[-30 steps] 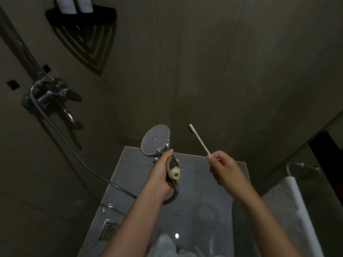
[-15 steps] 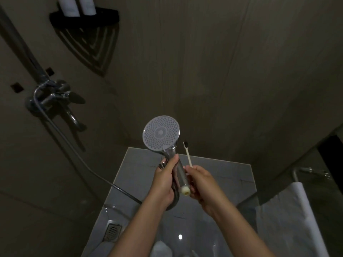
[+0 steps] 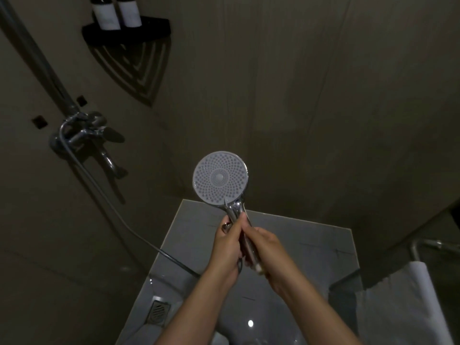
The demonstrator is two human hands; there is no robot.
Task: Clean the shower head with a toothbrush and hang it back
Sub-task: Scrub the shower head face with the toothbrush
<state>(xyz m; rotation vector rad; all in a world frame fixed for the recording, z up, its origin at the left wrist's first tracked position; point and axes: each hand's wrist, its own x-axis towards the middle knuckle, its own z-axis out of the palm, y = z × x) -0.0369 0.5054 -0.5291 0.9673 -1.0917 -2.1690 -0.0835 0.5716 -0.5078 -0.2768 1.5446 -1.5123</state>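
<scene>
I see the left hand (image 3: 227, 245) gripping the chrome handle of the round grey-faced shower head (image 3: 220, 178), upright above both hands, while the right hand (image 3: 265, 247) pinches the thin pale toothbrush (image 3: 246, 213) alongside that handle.

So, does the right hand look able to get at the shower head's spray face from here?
Probably yes. The shower head shows its nozzle face bare; the right hand, with the toothbrush, sits just below at the handle, beside the left hand, nothing between.
</scene>
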